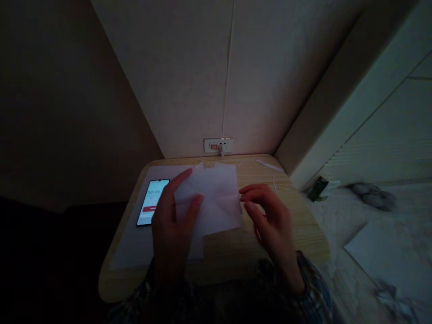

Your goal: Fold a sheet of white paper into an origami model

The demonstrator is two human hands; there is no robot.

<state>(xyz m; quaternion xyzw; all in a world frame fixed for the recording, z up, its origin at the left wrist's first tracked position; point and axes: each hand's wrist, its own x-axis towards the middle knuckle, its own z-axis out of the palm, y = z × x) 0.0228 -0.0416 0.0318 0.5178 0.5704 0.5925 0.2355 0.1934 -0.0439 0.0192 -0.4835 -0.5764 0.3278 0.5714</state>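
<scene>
A creased, roughly square sheet of white paper is raised a little over the small wooden table. My left hand is closed on its left side, thumb on the near face and the other fingers along its edge and behind. Just off the right edge of the paper is my right hand, fingers bent and thumb apart from them, with nothing visible in it. Under and left of the held sheet lie more white sheets. A lit phone showing a timer rests on them, partly covered by my left hand.
Thin paper strips lie on the table at its back right. A wall socket with a plug sits behind the table. To the right, a bed-like surface holds a white sheet, a small box and a grey bundle.
</scene>
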